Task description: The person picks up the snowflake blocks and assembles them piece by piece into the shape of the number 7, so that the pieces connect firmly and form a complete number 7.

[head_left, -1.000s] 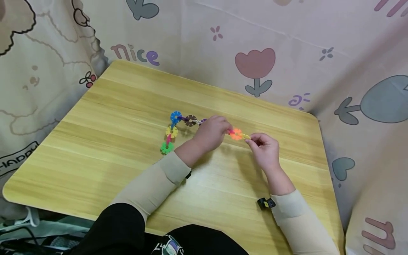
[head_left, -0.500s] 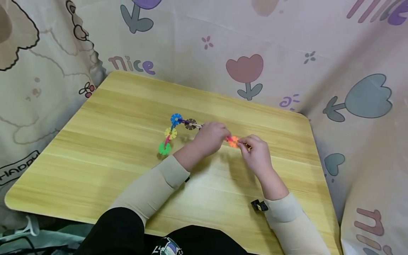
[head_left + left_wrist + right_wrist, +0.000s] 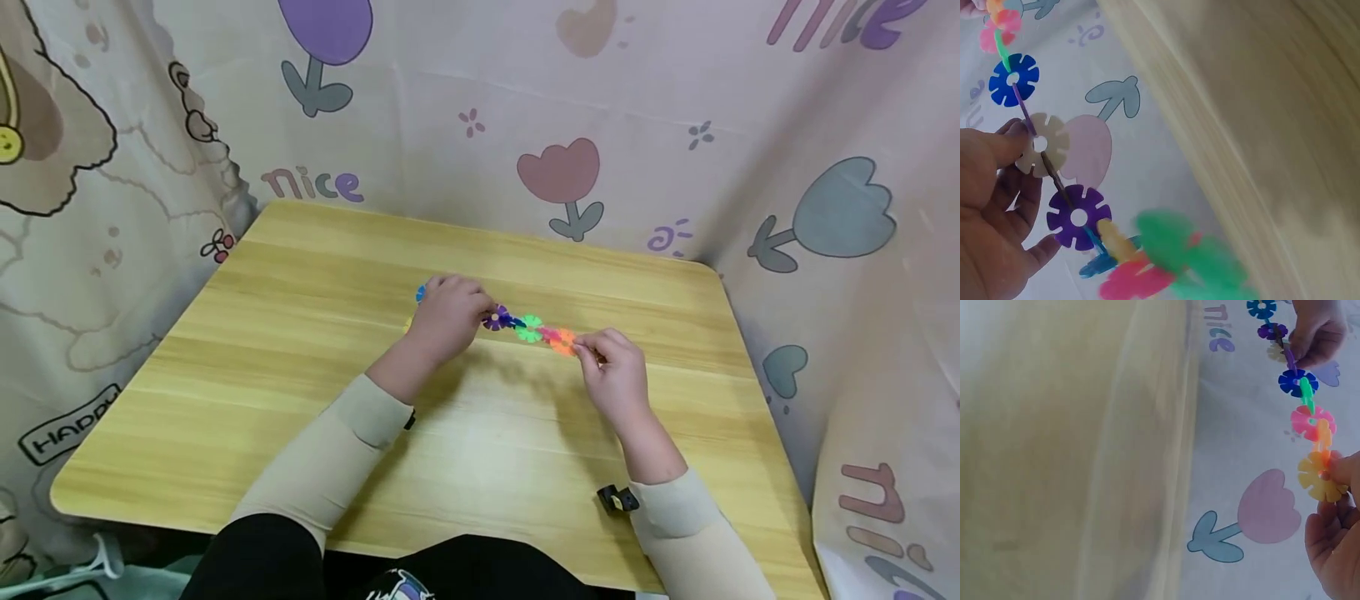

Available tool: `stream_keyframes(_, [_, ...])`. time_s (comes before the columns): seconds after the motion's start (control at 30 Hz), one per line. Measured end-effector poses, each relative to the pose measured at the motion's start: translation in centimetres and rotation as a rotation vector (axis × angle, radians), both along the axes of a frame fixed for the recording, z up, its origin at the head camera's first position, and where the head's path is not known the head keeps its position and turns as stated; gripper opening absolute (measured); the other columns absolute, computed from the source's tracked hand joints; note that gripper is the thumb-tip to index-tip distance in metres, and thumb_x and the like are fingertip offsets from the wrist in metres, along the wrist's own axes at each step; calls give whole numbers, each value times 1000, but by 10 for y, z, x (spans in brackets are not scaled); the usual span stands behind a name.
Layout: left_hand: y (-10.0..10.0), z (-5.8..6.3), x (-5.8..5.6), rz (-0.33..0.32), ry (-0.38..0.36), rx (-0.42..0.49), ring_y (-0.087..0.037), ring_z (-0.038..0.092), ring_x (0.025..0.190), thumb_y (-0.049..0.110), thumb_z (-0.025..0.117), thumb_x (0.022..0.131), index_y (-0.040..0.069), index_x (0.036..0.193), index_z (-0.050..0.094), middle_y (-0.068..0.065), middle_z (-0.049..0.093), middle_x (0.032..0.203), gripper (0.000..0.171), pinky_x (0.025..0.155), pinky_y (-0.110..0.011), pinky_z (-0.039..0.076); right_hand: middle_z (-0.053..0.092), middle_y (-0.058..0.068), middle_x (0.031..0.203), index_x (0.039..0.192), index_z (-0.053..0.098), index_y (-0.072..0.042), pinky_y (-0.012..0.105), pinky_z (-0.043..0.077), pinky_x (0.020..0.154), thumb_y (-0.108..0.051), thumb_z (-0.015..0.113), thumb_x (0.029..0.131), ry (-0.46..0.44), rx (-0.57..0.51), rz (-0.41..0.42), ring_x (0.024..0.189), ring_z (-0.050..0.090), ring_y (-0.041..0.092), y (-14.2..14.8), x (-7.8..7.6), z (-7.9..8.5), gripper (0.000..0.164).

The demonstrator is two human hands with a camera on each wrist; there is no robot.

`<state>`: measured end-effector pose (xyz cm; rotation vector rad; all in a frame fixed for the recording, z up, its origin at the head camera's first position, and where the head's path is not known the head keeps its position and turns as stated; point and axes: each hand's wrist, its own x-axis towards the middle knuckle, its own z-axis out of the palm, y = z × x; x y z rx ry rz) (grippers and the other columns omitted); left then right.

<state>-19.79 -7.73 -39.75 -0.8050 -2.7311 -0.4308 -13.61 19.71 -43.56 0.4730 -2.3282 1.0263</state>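
A chain of slotted plastic snowflake discs in several colours stretches between my two hands over the table. My left hand (image 3: 448, 317) pinches a white disc (image 3: 1055, 140) between thumb and fingers. Beyond it, the purple disc (image 3: 1079, 217) leads to a dangling end with blurred green discs (image 3: 1172, 240). In the head view that end is mostly hidden behind my left hand. At the chain's other end, my right hand (image 3: 617, 377) pinches a yellow disc (image 3: 1320, 477). Between the hands run a blue disc (image 3: 1297, 382), a green disc (image 3: 528, 328), a pink disc (image 3: 1313, 421) and an orange disc (image 3: 562, 342).
The wood-grain table (image 3: 300, 400) has rounded corners. A printed curtain (image 3: 420, 150) hangs behind it and along both sides. A small black device (image 3: 618, 499) sits at the right sleeve cuff.
My left hand has shifted left along the chain, uncovering the purple and green discs. My right hand has come left, then slightly right again, still at the chain's end. The head view has tilted up.
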Motion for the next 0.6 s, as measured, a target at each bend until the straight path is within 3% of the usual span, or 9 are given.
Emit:
stream_keyframes(0.13, [4,1,4,-24,14,-58,-29,65,115,19,68,105,19,111,82,1,75,112,15,110,-57,41,72,10,86,93,80,1,26,51,66,1,81,92,-126,29,-60,79,63,24,1,10,5,2])
stream_keyframes(0.27, [7,-1,8,-80,44,-178,-29,64,116,14,66,106,18,116,80,-1,74,117,18,113,-58,40,75,10,96,102,81,-1,43,55,74,-12,82,94,-259,92,-92,92,66,31,-6,18,16,14])
stream_keyframes(0.37, [9,-1,12,-126,76,-216,-29,65,114,9,66,105,19,115,80,-1,74,116,20,112,-58,41,76,11,99,105,81,-2,47,57,77,-17,82,95,-289,193,-64,92,67,31,-16,20,21,18])
stream_keyframes(0.47, [14,1,16,-157,116,-202,-28,65,113,11,67,105,20,114,81,-1,75,114,19,110,-58,42,74,9,95,99,82,-3,45,58,75,-15,82,94,-298,298,-47,85,68,27,-23,22,23,13])
stream_keyframes(0.6, [19,4,22,-170,154,-180,-28,65,112,14,70,104,20,111,82,0,75,111,16,109,-57,43,73,8,90,92,82,-4,43,58,71,-7,81,93,-263,320,-57,79,69,25,-25,29,20,4])
